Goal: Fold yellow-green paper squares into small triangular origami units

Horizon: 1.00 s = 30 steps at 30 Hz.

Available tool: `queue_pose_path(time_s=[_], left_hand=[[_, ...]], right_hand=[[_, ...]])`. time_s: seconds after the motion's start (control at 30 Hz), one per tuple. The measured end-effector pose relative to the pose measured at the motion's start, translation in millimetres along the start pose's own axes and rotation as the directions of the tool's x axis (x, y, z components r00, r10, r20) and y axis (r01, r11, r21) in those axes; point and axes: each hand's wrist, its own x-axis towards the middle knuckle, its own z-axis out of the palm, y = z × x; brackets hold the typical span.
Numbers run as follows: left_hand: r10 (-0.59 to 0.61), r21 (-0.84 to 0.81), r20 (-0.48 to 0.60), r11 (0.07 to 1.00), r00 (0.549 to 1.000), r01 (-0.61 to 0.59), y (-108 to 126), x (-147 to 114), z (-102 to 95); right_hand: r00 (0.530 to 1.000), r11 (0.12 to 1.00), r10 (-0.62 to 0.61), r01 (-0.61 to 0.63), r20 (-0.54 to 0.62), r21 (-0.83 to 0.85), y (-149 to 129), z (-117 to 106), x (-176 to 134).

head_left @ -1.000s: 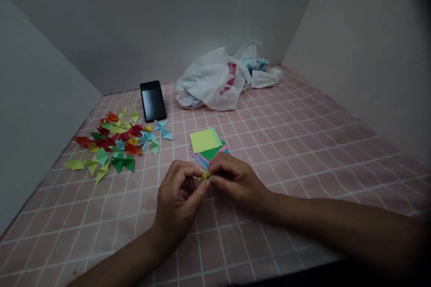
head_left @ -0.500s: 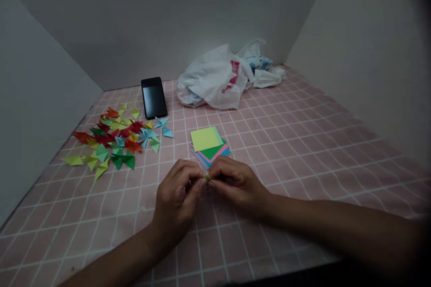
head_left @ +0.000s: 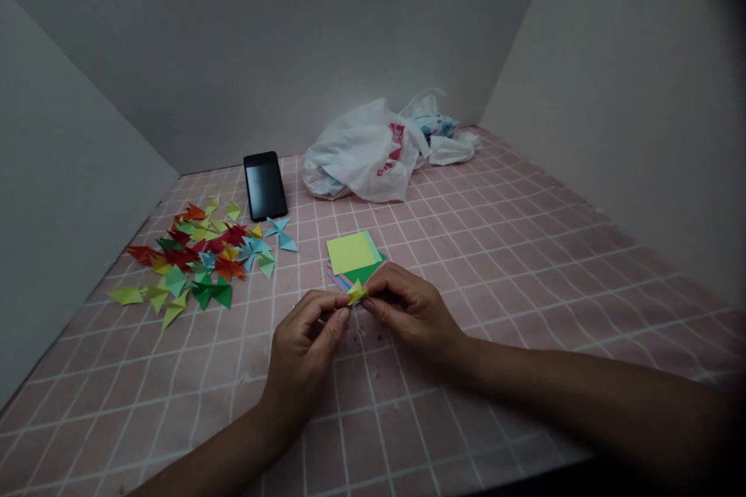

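A small yellow origami crane [head_left: 357, 293] is held between my two hands, low over the cloth. My right hand [head_left: 411, 311] is closed, with thumb and index finger pinching the crane's right side. From the other side, my left hand [head_left: 308, 342] is closed in a pinch at the crane's left edge; its thumb tip sits slightly below. Just beyond the fingers lies a stack of square coloured paper [head_left: 353, 254], yellow on top, with green, pink and blue sheets showing beneath. My right hand covers part of this stack.
Several small folded paper cranes [head_left: 201, 248] in red, orange, green, blue and yellow lie heaped at the left. Behind them a black phone [head_left: 265, 188] rests on the pink checked tablecloth [head_left: 495, 248]. White plastic bags [head_left: 364, 147] lie against the back wall.
The yellow crane was mostly hidden between my fingertips and now shows its pointed shape. My fingers have parted a little around it. The whole view has shifted slightly.
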Motion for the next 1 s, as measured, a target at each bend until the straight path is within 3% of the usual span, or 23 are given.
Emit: queue_pose_path(time_s=[0.2, 0.3, 0.53, 0.7, 0.87, 1.0], left_hand=[[-0.112, -0.103, 0.029, 0.988, 0.993, 0.114, -1.2, 0.2, -1.2], [-0.138, -0.120, 0.032, 0.983, 0.990, 0.141, -0.6, 1.1, -1.4], [-0.239, -0.247, 0.072, 0.936, 0.968, 0.250, 2.9, -0.6, 0.7], [-0.334, -0.416, 0.145, 0.834, 0.931, 0.363, -1.1, -2.7, 2.3], [-0.343, -0.473, 0.173, 0.794, 0.923, 0.383, -5.7, -2.6, 3.5], [-0.355, -0.465, 0.176, 0.792, 0.918, 0.395, -7.0, -2.5, 3.8]], right_hand=[[0.973, 0.958, -0.217, 0.227, 0.072, -0.174, -1.9, -0.9, -2.5], [0.957, 0.927, -0.249, 0.280, 0.150, -0.248, -1.0, -1.2, -5.7], [0.952, 0.907, -0.243, 0.291, 0.189, -0.303, 1.4, -2.0, -7.1], [0.947, 0.896, -0.247, 0.304, 0.205, -0.323, 0.4, -2.7, -6.0], [0.965, 0.931, -0.177, 0.229, 0.195, -0.286, -1.1, -3.1, -6.2], [0.956, 0.906, -0.210, 0.269, 0.204, -0.327, -1.6, -2.9, -5.9]])
